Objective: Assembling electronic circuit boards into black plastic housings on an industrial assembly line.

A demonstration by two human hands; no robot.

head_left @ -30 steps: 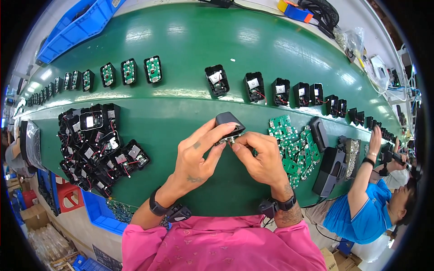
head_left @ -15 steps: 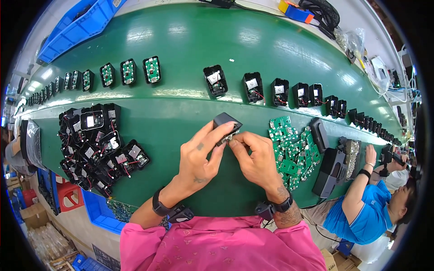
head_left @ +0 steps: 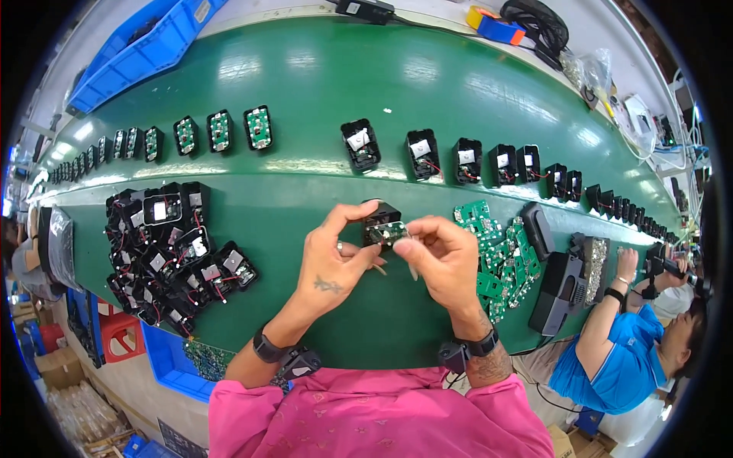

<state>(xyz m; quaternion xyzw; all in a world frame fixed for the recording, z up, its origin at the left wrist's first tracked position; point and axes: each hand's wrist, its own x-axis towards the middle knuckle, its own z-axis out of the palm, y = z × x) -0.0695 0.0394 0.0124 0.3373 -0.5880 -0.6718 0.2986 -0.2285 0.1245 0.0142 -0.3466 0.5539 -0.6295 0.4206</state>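
My left hand (head_left: 330,263) is closed around a small black plastic housing (head_left: 385,210), holding it over the green bench with its open side toward me. Between the fingers of my right hand (head_left: 444,259) is the edge of a green circuit board (head_left: 394,231), which lies at the housing's opening. Whether the board is seated inside cannot be made out. To the left lies a heap of black housings (head_left: 156,263) with red wires and whitish blocks. Loose green circuit boards (head_left: 508,267) are piled just right of my right hand.
Across the bench stand rows of housings, boards showing in the left ones (head_left: 220,131) and white blocks in the right ones (head_left: 360,145). Black devices (head_left: 560,294) lie at right, near a person in a blue shirt (head_left: 611,366). Blue bins (head_left: 137,57) sit far left and below the bench edge.
The housing has been tipped so its open side and the board now show. My right hand has shifted slightly right, its fingers on the board's edge.
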